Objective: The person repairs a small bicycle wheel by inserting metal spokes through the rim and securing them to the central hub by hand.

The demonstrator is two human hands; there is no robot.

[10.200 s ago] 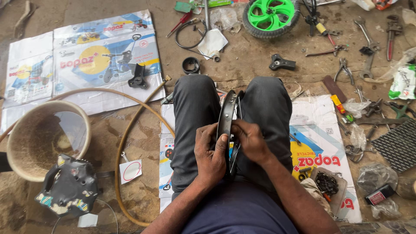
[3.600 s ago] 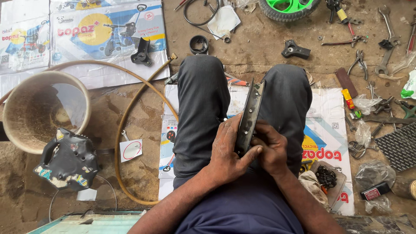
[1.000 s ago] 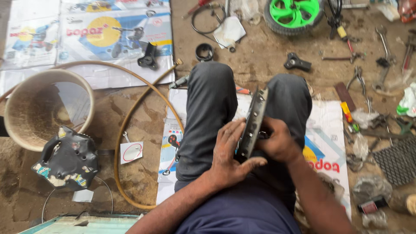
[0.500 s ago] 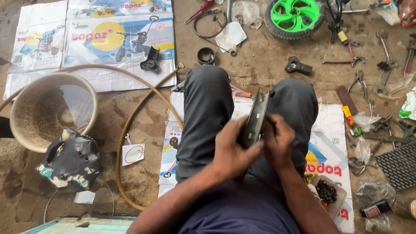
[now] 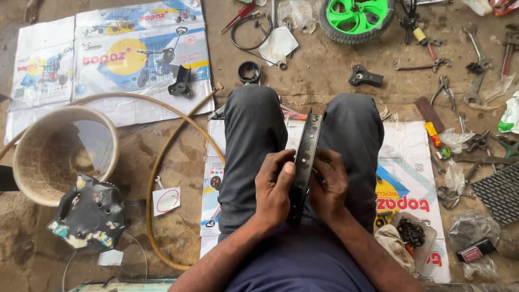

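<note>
- The dirt floor (image 5: 324, 59) carries everything here — brown, dusty, uneven.
- A flattened printed carton (image 5: 116, 59) lies at the upper left, with a small black bracket (image 5: 181, 81) resting on it.
- A second flattened carton (image 5: 416, 178) lies under the seated person's legs.
- A tan basin (image 5: 59, 154) sits at the left; a black scuffed cover (image 5: 89, 219) is just beside it.
- A tan hose (image 5: 157, 178) loops across the dirt between the basin and the legs.
- A green-spoked wheel (image 5: 357, 19) lies at the top.
- Wrenches and pliers (image 5: 465, 81) are scattered at the upper right — near a black treaded mat (image 5: 500, 192).
</note>
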